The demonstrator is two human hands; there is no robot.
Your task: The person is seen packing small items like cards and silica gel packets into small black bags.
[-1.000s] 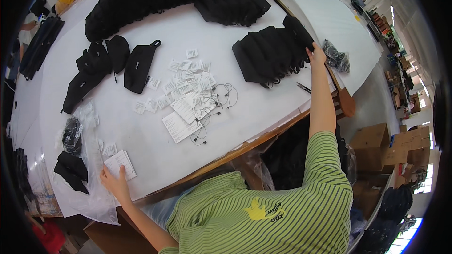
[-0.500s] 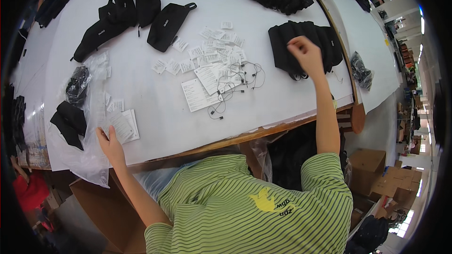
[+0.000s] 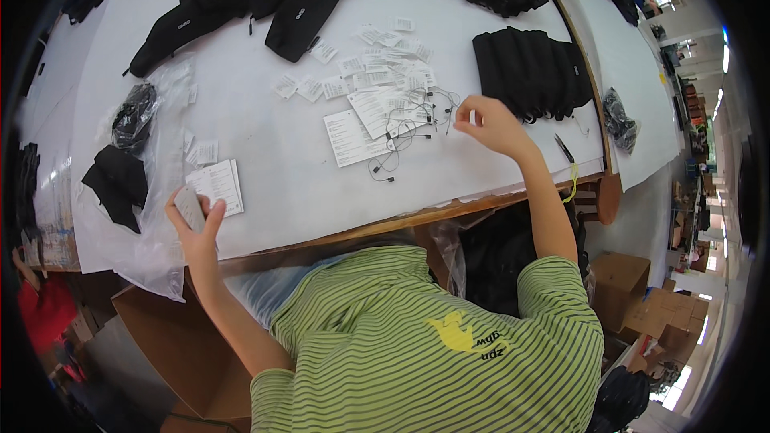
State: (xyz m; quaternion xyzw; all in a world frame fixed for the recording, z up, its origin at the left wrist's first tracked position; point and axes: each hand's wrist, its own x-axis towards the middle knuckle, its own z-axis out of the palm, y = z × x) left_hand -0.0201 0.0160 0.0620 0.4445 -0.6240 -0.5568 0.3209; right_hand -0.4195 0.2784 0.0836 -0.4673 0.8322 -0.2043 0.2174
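Note:
My left hand is closed around a small stack of white tags near the table's front edge. Printed white leaflets lie beside its fingertips. My right hand hovers with thumb and forefinger curled into a pinch; whether anything is between them cannot be made out. Just left of it are thin black strings with small black ends, lying across white cards. Many small white labels are scattered behind these. A row of folded black bags sits beyond my right hand.
Black waist bags lie at the far left, and another black pouch beside them. Clear plastic covers part of the left side. Thread snips with a yellow cord rest near the right edge. An opened cardboard box stands below.
My right hand has left the black bags and come down and leftward, beside the strings. The tag stack now shows in my left hand. The snips have come into sight.

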